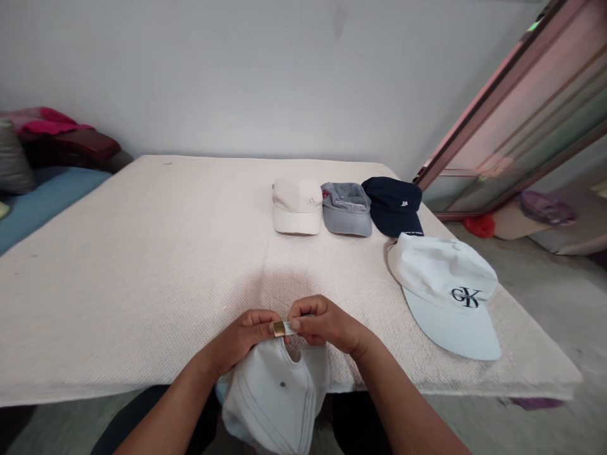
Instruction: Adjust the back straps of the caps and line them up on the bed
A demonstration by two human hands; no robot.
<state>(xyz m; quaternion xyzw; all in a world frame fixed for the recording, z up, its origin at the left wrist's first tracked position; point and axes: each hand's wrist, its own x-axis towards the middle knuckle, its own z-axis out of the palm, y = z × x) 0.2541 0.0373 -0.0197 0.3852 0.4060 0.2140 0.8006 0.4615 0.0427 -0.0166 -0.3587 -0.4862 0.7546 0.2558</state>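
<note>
A white cap (275, 398) hangs at the near edge of the cloth-covered table (165, 265), its back opening turned up and away from me. My left hand (244, 338) pinches the strap beside its gold-coloured metal buckle (279, 328). Just to the right, my right hand (325, 322) has its thumb and fingers closed on the pale strap where it leaves the buckle. Both hands are close together above the cap's opening, and some fingertips are hidden behind the strap.
A beige cap (297, 205), a grey cap (347, 208) and a navy cap (394, 203) stand in a row at the back. Nearer, on the right, lies a white cap with black letters (448, 294). A wall rises behind the table; a blue-covered seat (57, 196) is at left.
</note>
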